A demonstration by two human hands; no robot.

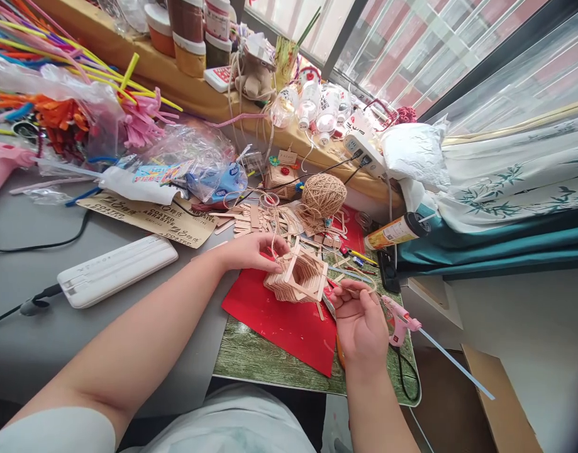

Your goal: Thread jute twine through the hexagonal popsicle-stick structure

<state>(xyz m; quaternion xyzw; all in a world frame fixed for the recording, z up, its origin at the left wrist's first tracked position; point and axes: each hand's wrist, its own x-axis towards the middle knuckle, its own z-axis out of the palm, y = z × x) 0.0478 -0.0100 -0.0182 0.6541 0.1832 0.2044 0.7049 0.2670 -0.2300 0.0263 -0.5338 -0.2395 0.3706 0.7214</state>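
Note:
A hollow six-sided holder of stacked craft sticks (295, 286) sits over a red sheet (279, 324), its opening facing me. My left hand (258, 251) is closed on its upper left side, fingers by a loop of twine (274, 236). To the right of the holder, my right hand (359, 314) is palm up, fingers curled around a thin length of twine. Scissors with an orange handle (340, 355) lie partly hidden beside and under that hand. Just right of it lies a pink glue gun (397, 321) with a clear glue stick.
Behind the holder are loose craft sticks (251, 217) and a ball of twine (324, 195). A white power bank (119, 270) lies to the left, near sandpaper (151, 217) and pipe cleaners (62, 116). A drink cup (397, 231) leans at the right.

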